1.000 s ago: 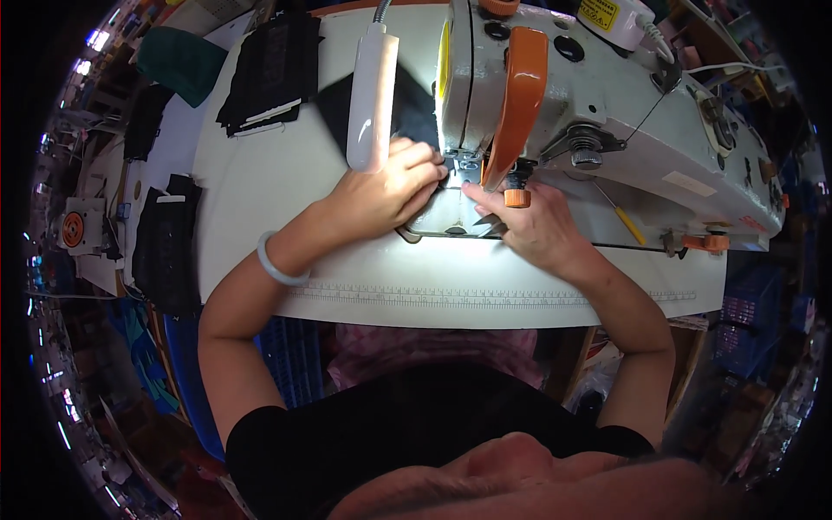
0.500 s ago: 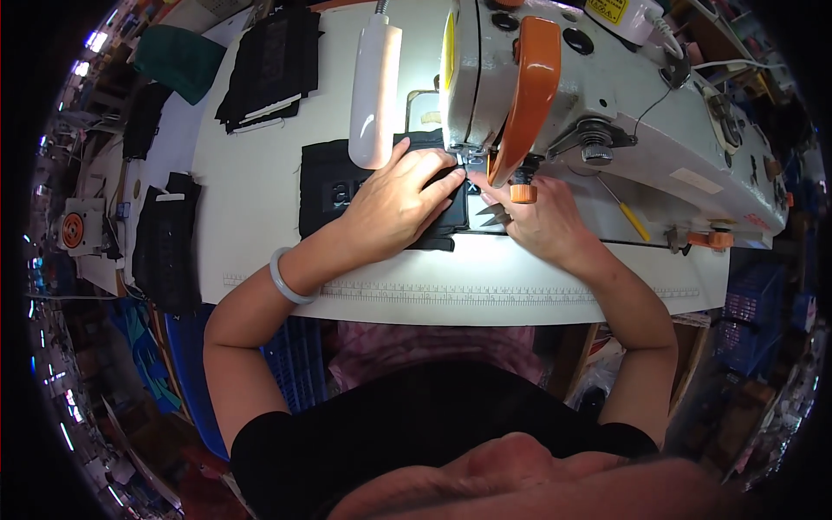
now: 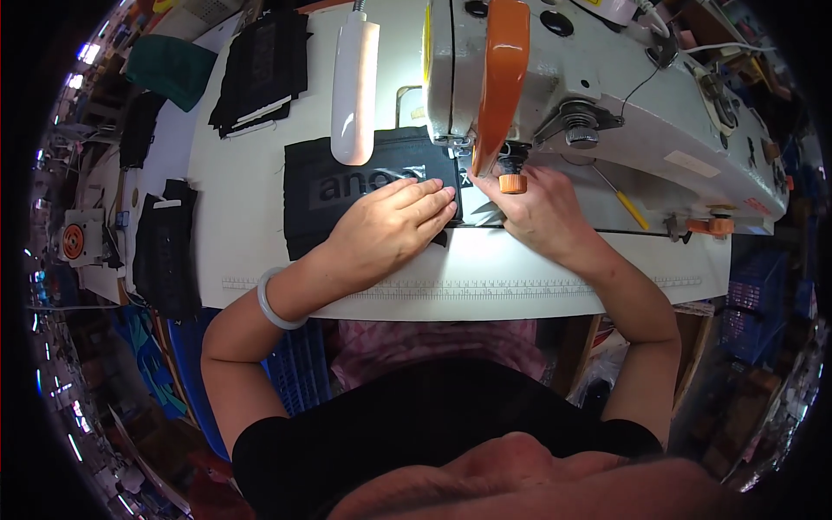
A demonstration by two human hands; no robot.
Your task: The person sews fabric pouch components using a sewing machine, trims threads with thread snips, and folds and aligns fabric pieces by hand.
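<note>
Flat on a black fabric piece (image 3: 321,208) with a printed panel lies my left hand (image 3: 394,225), its fingers stretched out and close together near the piece's right edge. That edge sits beside the needle area of a sewing machine (image 3: 589,78). My right hand (image 3: 546,208) is curled just right of the needle area, its fingertips by the fabric edge and partly hidden by the machine's orange lever (image 3: 504,69). Pointed metal blades of thread snips (image 3: 490,214) stick out from under that hand; their handle is hidden in it.
A white lamp (image 3: 355,95) hangs over the fabric. Stacked black pieces (image 3: 264,69) lie at the back left, with more black fabric (image 3: 166,247) at the far left. A yellow-handled screwdriver (image 3: 633,211) rests under the machine arm. A printed ruler (image 3: 364,290) runs along the front edge.
The black fabric has shifted a little left, baring more of its printed panel. My left hand has slid slightly down and left and flattened. My right hand stays nearly in place.
</note>
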